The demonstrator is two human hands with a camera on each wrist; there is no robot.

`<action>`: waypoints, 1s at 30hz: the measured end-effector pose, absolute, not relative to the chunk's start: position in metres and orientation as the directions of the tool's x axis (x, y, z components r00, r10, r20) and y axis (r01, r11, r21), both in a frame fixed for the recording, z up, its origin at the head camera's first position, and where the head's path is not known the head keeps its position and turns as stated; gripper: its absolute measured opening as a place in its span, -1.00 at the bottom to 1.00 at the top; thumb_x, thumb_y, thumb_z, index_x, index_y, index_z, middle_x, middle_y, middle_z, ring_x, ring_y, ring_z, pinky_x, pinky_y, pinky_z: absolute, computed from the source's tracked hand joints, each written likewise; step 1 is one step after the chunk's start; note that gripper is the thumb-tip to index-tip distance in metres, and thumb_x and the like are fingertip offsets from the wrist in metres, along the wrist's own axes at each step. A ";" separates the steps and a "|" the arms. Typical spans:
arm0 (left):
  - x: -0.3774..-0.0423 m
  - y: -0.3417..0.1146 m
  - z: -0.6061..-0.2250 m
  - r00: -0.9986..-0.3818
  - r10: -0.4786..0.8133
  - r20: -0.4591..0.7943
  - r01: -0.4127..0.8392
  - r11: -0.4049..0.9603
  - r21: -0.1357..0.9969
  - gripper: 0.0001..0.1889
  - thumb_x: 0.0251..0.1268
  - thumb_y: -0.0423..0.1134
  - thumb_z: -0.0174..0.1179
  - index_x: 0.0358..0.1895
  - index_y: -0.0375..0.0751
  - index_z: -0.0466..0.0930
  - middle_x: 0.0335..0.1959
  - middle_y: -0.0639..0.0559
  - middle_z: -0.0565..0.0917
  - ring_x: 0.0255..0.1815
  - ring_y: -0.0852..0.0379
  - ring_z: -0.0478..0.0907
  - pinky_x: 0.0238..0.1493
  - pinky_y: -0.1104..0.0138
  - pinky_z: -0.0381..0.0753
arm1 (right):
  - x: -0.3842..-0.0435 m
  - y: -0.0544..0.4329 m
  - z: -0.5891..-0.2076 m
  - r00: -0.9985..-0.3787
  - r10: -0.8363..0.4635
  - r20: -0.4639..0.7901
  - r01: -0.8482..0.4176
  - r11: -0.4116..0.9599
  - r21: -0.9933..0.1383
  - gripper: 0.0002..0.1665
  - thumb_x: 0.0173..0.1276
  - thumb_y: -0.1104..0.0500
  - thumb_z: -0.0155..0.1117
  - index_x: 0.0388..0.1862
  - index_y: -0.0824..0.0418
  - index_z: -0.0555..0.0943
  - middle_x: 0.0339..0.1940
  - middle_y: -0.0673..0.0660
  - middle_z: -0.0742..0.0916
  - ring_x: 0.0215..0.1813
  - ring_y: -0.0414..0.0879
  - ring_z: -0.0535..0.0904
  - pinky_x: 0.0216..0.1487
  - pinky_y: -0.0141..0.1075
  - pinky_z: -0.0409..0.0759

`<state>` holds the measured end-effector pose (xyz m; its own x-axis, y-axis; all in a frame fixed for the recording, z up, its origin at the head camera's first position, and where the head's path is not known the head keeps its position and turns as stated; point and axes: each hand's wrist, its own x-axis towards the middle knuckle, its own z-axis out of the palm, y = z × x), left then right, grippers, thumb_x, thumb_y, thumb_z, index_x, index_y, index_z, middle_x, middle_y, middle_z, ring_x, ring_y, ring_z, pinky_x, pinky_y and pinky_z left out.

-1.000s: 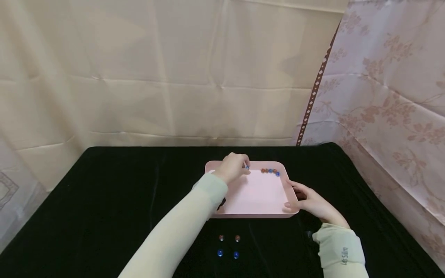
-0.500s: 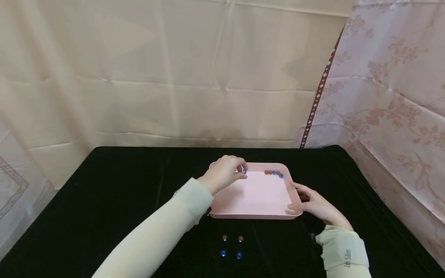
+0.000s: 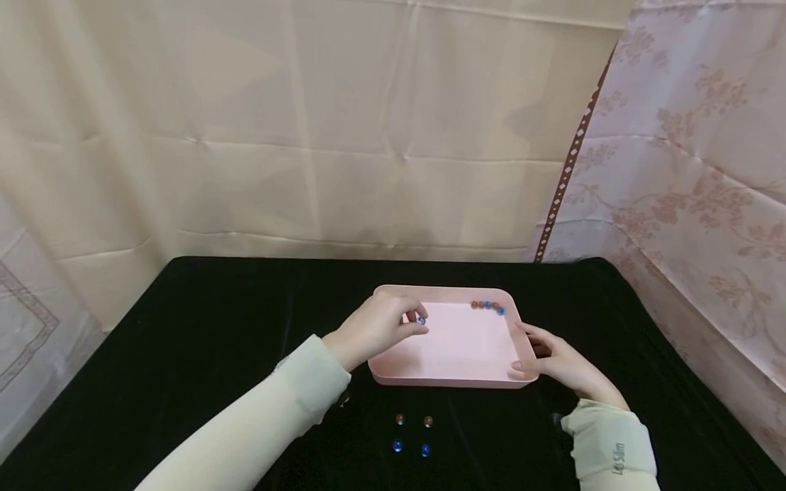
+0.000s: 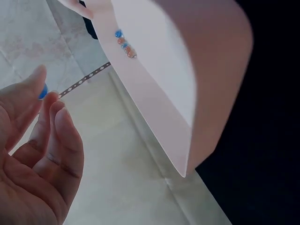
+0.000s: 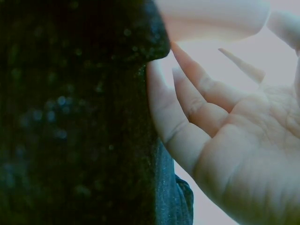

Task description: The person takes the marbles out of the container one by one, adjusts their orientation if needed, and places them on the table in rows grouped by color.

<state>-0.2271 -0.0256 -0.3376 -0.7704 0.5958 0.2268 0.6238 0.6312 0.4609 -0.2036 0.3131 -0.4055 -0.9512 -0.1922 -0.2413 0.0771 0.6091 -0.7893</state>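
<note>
With my left hand I pinched a blue marble between thumb and fingertip, above the pink tray's left half; in front of the tray lay two orange marbles and two deep-blue marbles; inside its far right corner sat a bent row of five, orange and blue; my right hand gripped its right wall, thumb apart from fingers; right of it, my sleeve seemed to read "Les Silim".

Left sleeve: long, pale cream, I see
Left cuff: faint mint green
Right sleeve: similarly pale — wrinkled
Lettering: dark — too small for me to read surely
</note>
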 end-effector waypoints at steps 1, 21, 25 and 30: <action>-0.225 -0.028 -0.338 -0.773 0.595 0.221 0.619 0.630 0.470 -0.85 0.30 -0.13 0.33 -0.17 -0.07 0.74 -0.33 0.16 0.72 -0.27 0.21 0.61 -0.18 0.40 0.57 | -0.203 0.313 -0.405 -0.951 -0.188 -0.245 0.082 0.610 -0.788 0.05 0.26 0.00 0.42 0.56 0.29 0.09 0.35 0.42 0.42 0.23 0.20 0.43 0.11 -0.05 0.49; -0.183 -0.069 -0.353 -0.756 0.628 0.185 0.643 0.658 0.392 -0.83 0.27 -0.07 0.34 -0.15 0.01 0.73 -0.27 0.20 0.73 -0.42 0.39 0.50 -0.43 0.49 0.45 | -0.204 0.314 -0.405 -0.948 -0.193 -0.252 0.083 0.617 -0.783 0.04 0.31 0.02 0.36 0.58 0.32 0.04 0.37 0.46 0.38 0.22 0.21 0.43 0.09 -0.03 0.50; -0.176 -0.077 -0.360 -0.763 0.621 0.179 0.626 0.643 0.441 -0.83 0.26 -0.06 0.34 -0.14 0.02 0.73 -0.26 0.21 0.72 -0.36 0.41 0.54 -0.37 0.50 0.49 | -0.204 0.314 -0.404 -0.946 -0.190 -0.263 0.094 0.617 -0.781 0.03 0.32 0.00 0.35 0.58 0.29 0.03 0.37 0.46 0.37 0.23 0.22 0.41 0.10 0.02 0.49; -0.166 -0.086 -0.369 -0.757 0.632 0.164 0.617 0.609 0.498 -0.84 0.26 -0.08 0.34 -0.15 0.02 0.72 -0.27 0.25 0.70 -0.35 0.47 0.51 -0.34 0.50 0.50 | -0.204 0.312 -0.404 -0.943 -0.184 -0.278 0.112 0.612 -0.783 0.04 0.31 0.00 0.36 0.59 0.27 0.03 0.39 0.45 0.35 0.24 0.23 0.40 0.11 0.02 0.49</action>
